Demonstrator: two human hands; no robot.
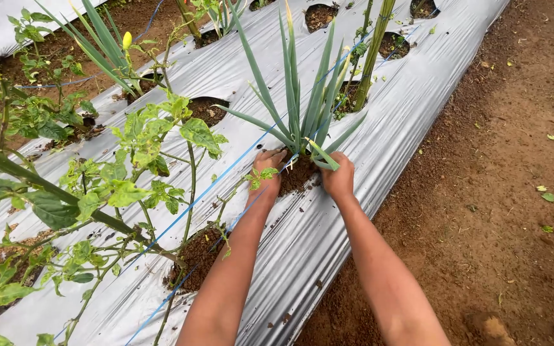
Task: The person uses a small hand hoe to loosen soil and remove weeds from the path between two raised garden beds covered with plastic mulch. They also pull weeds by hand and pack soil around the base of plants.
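A clump of green onions [299,102] grows out of a round planting hole [297,174] cut in the silver plastic sheet [379,122] over the raised bed, just above the middle of the frame. Both hands sit at the clump's base, one on each side, seemingly to get at the stalks where they meet the soil. The left hand [268,168] lies knuckles up on the hole's left edge, fingers curled down into the dirt; whether it grips anything cannot be told. The right hand [338,176] is closed around the lower stalks on the right. Both forearms reach up from the bottom edge, nearly straight, drawing together toward the clump. A blue string [226,173] runs slantwise past the left wrist, and a leafy pepper plant [142,147] stands to the left
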